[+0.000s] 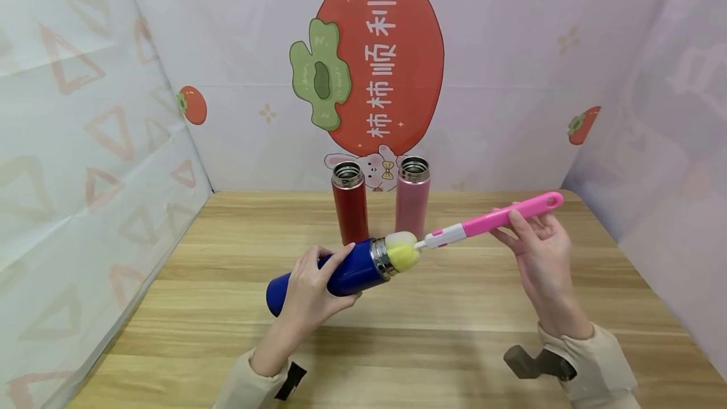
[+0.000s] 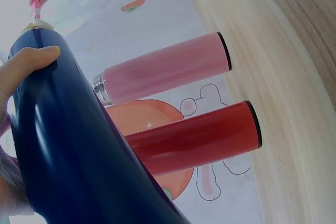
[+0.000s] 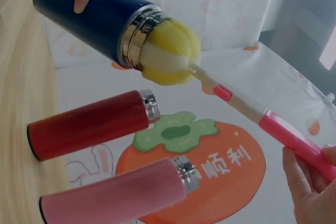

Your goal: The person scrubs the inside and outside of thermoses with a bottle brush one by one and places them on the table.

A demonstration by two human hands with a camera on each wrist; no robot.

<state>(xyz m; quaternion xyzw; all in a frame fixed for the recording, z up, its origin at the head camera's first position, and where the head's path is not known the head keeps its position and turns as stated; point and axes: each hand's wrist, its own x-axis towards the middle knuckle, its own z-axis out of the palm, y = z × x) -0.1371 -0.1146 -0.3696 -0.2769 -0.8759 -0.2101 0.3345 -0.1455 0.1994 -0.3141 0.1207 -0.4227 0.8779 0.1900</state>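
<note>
Flasks, three: one blue flask point(image 1: 335, 273), one red flask point(image 1: 349, 202), one pink flask point(image 1: 413, 197). Bottle brush point(image 1: 471, 226), one.

Deep blue flask point(image 1: 335, 273) with a silver neck, a yellow-and-white sponge head point(image 1: 401, 250) on a pink-and-white brush handle point(image 1: 493, 218). At the far edge a red flask point(image 1: 349, 202) and a pale pink flask point(image 1: 413, 197). Light wood-grain table point(image 1: 431, 327); white backdrop point(image 1: 500, 74) printed with orange-red persimmons, green-leafed.

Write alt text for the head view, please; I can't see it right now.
Left hand grips a tilted blue flask while the right hand holds a pink bottle brush, its yellow sponge at the flask's mouth. Red flask and pink flask stand open behind.
</note>
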